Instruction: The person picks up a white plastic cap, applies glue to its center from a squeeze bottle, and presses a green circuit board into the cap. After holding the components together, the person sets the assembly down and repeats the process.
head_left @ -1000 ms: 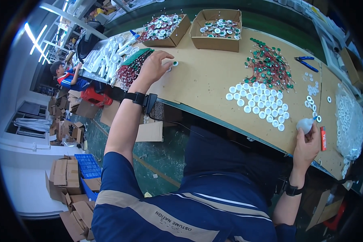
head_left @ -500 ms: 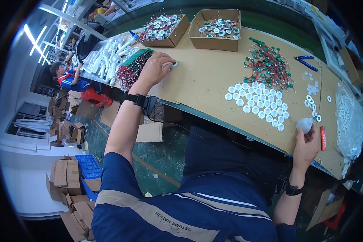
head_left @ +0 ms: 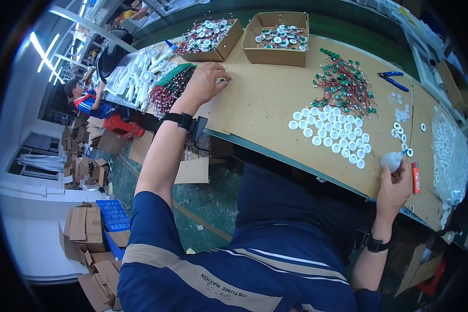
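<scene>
Left hand (head_left: 205, 83) reaching far out over the tan cardboard-covered workbench (head_left: 260, 99), fingertips pinched narrow on a small white round disc (head_left: 221, 80) pressed to the board, just beside a heap of red-wired parts (head_left: 166, 93) and below two open cardboard boxes of discs (head_left: 244, 36). Right hand (head_left: 395, 187) at the near bench edge, fingers curled around a small white squeeze bottle (head_left: 391, 160), nozzle tipped toward a lone white ring (head_left: 410, 152). Further out, rows of white round discs (head_left: 333, 132), a tangle of green-and-red wired parts (head_left: 346, 86), blue-handled pliers (head_left: 392, 79).
</scene>
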Tool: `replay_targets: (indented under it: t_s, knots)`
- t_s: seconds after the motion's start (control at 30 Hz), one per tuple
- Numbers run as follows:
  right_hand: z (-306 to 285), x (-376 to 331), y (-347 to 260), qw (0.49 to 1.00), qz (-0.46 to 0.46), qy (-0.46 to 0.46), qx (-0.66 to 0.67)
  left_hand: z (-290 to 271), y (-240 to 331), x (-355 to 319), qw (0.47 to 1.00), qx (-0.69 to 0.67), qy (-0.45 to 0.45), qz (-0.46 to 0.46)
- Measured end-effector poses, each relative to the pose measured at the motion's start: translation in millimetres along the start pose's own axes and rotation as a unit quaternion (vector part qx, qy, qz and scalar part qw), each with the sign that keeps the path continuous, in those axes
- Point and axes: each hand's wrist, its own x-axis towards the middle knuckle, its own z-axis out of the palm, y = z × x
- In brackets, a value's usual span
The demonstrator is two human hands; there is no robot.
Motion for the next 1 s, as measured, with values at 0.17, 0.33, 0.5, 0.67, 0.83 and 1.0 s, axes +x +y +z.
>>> replay_targets:
  t_s: [0.17, 0.33, 0.5, 0.67, 0.83, 1.0]
  knots:
    - [-0.7, 1.6, 0.7, 1.0, -0.003, 0.001, -0.008, -4.9, -3.0, 0.9, 0.999, 0.032, 0.004, -0.026]
    - [-7.1, 2.2, 1.3, 1.0, -0.007, 0.01, -0.012, -13.0, 10.6, -1.1, 0.991, -0.01, 0.108, -0.075]
    - [-4.9, 4.3, 4.9, 1.0, 0.027, -0.003, 0.014, -21.2, 43.7, -14.1, 0.985, -0.067, 0.155, -0.024]
    - [7.4, 1.2, -11.2, 1.0, 0.026, 0.0, 0.007, -18.3, 132.6, -30.8, 0.978, -0.136, 0.154, 0.043]
    - [-2.2, 10.0, -32.3, 0.997, 0.046, -0.027, -0.049, -1.0, 203.9, -27.8, 0.957, -0.205, 0.171, 0.117]
    - [0.9, 39.3, -19.3, 0.99, -0.036, -0.005, -0.136, 14.8, 244.5, -24.0, 0.937, -0.274, 0.172, 0.133]
